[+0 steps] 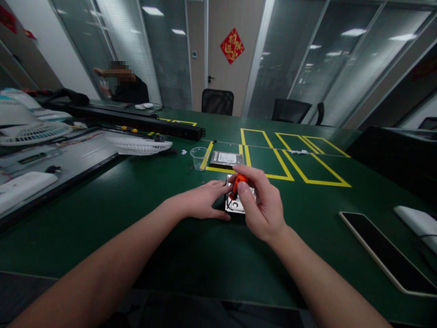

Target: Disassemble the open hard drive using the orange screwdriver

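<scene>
Here, driver point(241, 179) clamped in right hand point(264, 202); drive point(235, 207) braced by spread left hand point(205, 200); pressure best kept vertical.

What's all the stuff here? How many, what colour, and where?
Table: one, green, middle
Near drive: one, silver, front centre
Far drive: one, grey and white, beyond
Screwdriver: one, orange-handled, over near drive
Cup: one, clear, left of far drive
Tape boxes: several, yellow, on table
Phone or tablet: one, black, pale-rimmed, right
Block: one, white, right edge
Fan parts: several, white, left
Panel: one, grey, left
Long bar: at least one, black, back left
Chairs: several, black, far side
Door: one, pale brown, back
Sign: one, red, on door
Glass panels: several, grey, back
Person: one, dark-clothed, back left
Scraps: some, white, on table
Left hand: one, bare, left of near drive
Right hand: one, bare, holding screwdriver
Forearms: two, bare, bottom
</scene>
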Tool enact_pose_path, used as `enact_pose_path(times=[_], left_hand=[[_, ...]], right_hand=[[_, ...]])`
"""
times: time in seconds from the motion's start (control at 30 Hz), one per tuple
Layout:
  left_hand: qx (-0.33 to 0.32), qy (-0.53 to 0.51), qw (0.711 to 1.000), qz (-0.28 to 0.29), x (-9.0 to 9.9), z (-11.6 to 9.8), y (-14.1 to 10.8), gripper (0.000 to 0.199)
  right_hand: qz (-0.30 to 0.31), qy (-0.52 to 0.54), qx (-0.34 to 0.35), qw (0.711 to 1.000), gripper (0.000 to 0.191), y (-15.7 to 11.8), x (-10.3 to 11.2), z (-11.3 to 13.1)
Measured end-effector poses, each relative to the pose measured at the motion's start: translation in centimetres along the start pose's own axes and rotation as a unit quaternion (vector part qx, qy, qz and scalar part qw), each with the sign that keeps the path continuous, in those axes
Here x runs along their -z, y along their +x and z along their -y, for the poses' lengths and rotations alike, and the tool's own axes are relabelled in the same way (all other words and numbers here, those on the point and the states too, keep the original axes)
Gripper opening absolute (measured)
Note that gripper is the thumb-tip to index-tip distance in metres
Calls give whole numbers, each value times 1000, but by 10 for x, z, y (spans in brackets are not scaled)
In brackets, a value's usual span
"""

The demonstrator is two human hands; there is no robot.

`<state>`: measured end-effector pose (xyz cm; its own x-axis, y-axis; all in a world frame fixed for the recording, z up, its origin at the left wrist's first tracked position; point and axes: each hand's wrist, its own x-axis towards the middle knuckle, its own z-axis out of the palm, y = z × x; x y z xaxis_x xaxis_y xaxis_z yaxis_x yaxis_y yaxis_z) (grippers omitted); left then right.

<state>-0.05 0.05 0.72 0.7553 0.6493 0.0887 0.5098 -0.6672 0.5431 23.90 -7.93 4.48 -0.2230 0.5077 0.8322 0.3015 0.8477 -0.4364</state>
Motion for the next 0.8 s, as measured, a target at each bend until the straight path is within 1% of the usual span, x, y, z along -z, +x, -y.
enact_pose_path(times=[0.17,0.37,0.53,0.67,0.8], left_hand=[[3,-1,1000,10,1,0,0,97],[9,-17,1000,8,2,-4,0,90],[-3,-14,1000,4,2,-2,-1,94],[3,-17,1000,2,1,-2,0,94],[-3,-13,1000,0,1,-2,0,94]], right_hand=[[-1,0,14,1000,38,2,0,1],[11,-6,27,1000,40,4,1,2],[15,-13,11,1000,41,3,0,1],[8,-11,25,1000,41,3,0,1],[9,-14,24,1000,41,3,0,1]])
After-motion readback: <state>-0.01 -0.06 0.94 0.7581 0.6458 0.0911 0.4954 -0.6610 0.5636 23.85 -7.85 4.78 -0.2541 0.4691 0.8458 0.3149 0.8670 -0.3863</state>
